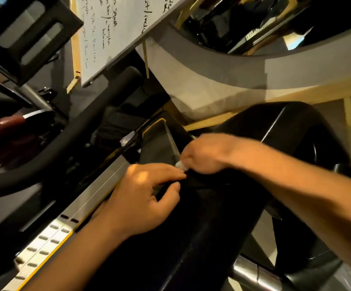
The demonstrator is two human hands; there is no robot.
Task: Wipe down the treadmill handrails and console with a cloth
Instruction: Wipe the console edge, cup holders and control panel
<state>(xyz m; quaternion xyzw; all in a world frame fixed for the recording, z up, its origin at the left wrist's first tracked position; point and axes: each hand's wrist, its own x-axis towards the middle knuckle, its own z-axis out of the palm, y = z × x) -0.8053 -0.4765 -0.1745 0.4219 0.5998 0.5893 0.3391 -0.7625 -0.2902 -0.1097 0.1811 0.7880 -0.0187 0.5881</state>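
My two hands meet at the middle of the view over a glossy black treadmill part (212,227). My right hand (208,154) is closed, with a small white wad (181,164) pinched at its fingertips; it is too small and blurred to tell whether it is the cloth. My left hand (145,198) lies on the black surface just below, fingers bent, forefinger tip touching the white wad. Whether its thumb and fingers pinch something dark is unclear. A black padded handrail (54,143) curves across the left.
A silver side rail (65,223) with slots and a yellow edge runs diagonally under my left forearm. A whiteboard (111,28) with handwriting stands at the top. A chrome tube (254,274) lies at the bottom right. Dark gym gear fills the left.
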